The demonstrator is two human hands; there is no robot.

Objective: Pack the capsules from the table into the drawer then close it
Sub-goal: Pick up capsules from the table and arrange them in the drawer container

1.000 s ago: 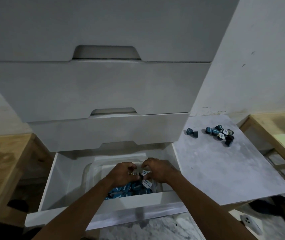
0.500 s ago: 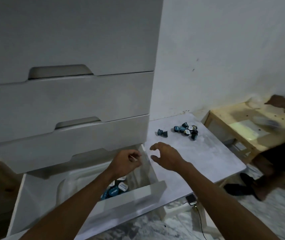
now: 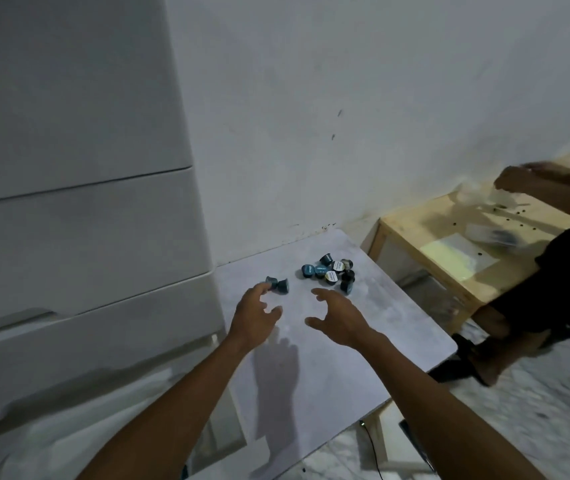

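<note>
Mottled grey table [image 3: 363, 341]; small tapered capsules [image 3: 328, 273] clustered.

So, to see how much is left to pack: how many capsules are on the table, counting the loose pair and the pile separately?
Pair of capsules by the left hand: 2
Pile of capsules further back on the table: 8, as far as the overlap lets me tell
Total: 10
</note>
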